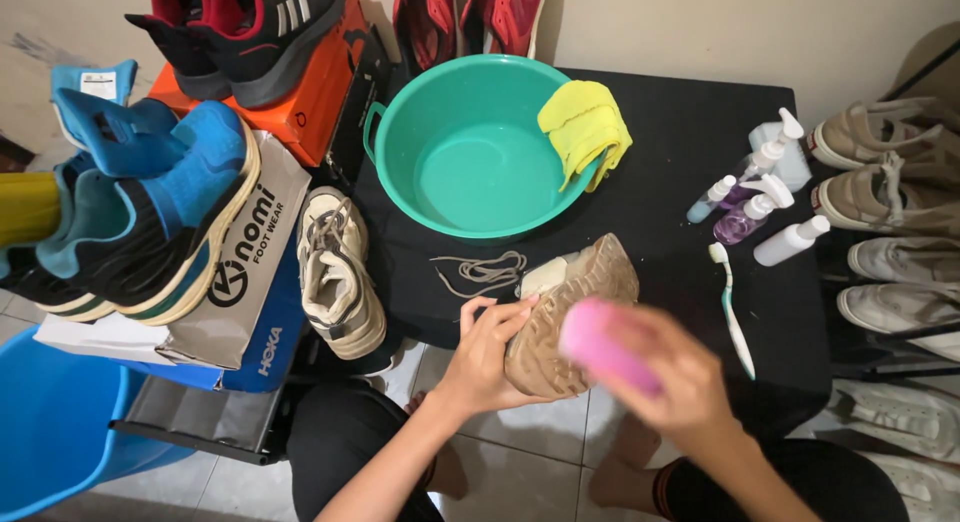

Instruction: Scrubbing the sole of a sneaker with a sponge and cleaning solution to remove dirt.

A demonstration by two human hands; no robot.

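A beige shoe (565, 317) is held sole-up at the near edge of the black table (680, 142), with its toe end toward the person. The left hand (485, 352) is clamped on the shoe's left side, fingers curled over the rim of the sole. The right hand (670, 377) is closed around a pink brush (605, 347), which is blurred and lies over the lower right part of the sole; whether it touches the sole cannot be told.

Just beyond the shoe, a loose pair of beige laces (480, 272) is seen lying on the table. Behind them stands a green basin (470, 147), and a yellow cloth (585, 127) is draped over its right rim. To the right of the shoe a toothbrush (732, 307) with a white and green handle is laid on the table, and near it, further back, a group of small spray and pump bottles (755, 202) is set.

A second beige shoe (338, 277) is placed upright off the table's left edge. Left of it, shoe boxes (255, 272) are stacked, with blue trainers (150, 212) on top and dark trainers (245, 27) on an orange box (325, 92) behind. More pale shoes (890, 217) are ranged on a rack at the far right.
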